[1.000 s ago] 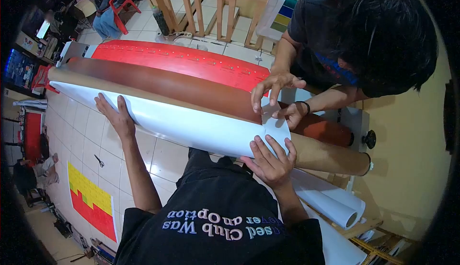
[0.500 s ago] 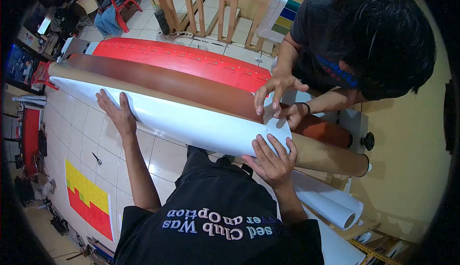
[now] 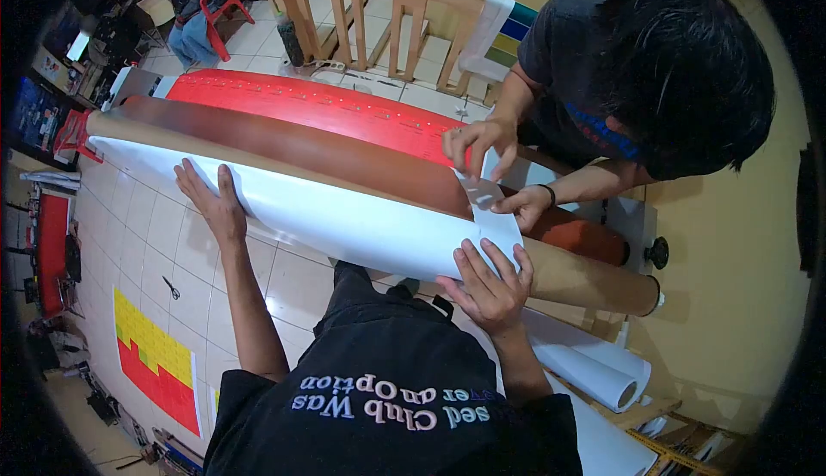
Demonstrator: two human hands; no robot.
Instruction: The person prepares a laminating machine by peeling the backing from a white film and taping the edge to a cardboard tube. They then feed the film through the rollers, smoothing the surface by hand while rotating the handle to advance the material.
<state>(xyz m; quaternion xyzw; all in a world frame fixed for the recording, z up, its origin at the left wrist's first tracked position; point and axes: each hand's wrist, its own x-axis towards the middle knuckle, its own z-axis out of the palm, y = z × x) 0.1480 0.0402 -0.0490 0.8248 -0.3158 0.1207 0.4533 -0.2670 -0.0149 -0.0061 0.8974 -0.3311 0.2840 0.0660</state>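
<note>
My left hand (image 3: 217,205) lies on the white sheet (image 3: 344,205) toward its left part, fingers stretched and spread. Further right, my right hand (image 3: 490,287) rests flat near the sheet's right end, fingertips on its surface. The sheet hangs over a long brown cardboard tube (image 3: 594,280), whose bare end sticks out to the right. Behind the tube runs a brown roller (image 3: 301,145). Across from me, a co-worker's hands (image 3: 482,147) are at the sheet's right end, where a narrow white flap (image 3: 486,192) is raised.
Beyond the roller, a red printed sheet (image 3: 310,102) slopes away. White rolls (image 3: 594,373) lie at lower right. Scissors (image 3: 172,287) and a yellow-red print (image 3: 159,364) are on the tiled floor. A wooden railing (image 3: 391,33) stands behind, near a red chair (image 3: 217,15).
The co-worker's upper hand has moved left and up, and the white flap at the sheet's right end now shows more. My hands have stayed nearly in place.
</note>
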